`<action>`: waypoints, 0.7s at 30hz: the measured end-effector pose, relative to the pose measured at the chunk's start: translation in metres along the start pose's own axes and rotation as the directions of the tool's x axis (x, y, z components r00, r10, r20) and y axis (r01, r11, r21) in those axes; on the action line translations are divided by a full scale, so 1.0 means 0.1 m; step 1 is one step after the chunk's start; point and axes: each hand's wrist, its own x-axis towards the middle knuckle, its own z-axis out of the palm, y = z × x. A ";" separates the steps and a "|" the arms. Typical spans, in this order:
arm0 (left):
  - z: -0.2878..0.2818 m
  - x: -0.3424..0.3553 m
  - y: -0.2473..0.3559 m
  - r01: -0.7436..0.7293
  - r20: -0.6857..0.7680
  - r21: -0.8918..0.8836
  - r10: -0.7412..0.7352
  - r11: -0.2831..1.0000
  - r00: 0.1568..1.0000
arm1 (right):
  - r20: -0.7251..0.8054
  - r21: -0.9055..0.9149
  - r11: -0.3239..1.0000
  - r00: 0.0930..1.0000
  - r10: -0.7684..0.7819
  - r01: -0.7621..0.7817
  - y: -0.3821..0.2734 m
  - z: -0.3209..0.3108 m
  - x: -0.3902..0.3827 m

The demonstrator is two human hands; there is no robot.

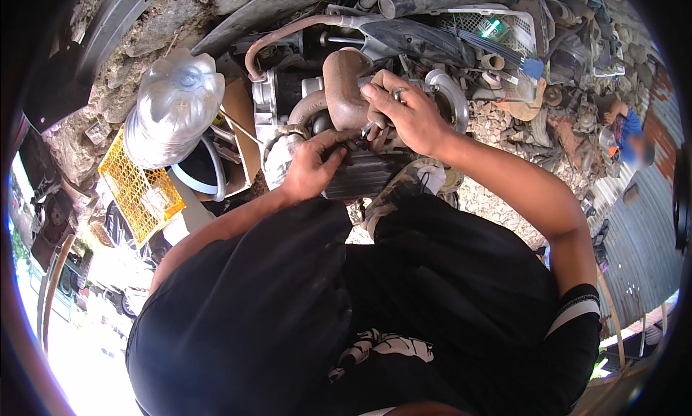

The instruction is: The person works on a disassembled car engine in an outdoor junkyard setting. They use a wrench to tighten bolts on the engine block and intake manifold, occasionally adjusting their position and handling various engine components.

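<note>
An engine with a finned dark block sits between my knees. On top of it a rust-brown curved pipe rises, with another bent pipe at its left. My right hand is closed at the right side of the rusty pipe, fingers curled and thumb laid over them; what it grips is hidden. Just below the pipe my left hand is closed, its fingertips pinched at a small dark part I cannot make out. The fingertips of both hands are close together.
To the left stand a large clear plastic bottle, a yellow crate and a cardboard box. A white basket and scrap parts lie at the back right. Gravel covers the ground; a person in blue is farther right.
</note>
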 end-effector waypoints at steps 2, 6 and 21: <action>-0.01 -0.01 -0.02 -0.079 0.023 0.054 0.077 0.995 0.997 | -0.047 0.022 0.993 0.992 0.114 -0.113 -0.07 0.02 0.01; -0.02 -0.05 0.05 -0.187 0.108 0.171 0.170 0.967 0.980 | -0.061 0.095 0.983 0.985 0.164 -0.158 -0.01 -0.06 0.14; -0.06 0.02 0.03 -0.151 0.179 0.132 0.126 0.980 0.976 | -0.083 -0.576 0.817 0.995 -0.056 -0.003 -0.18 -0.07 0.12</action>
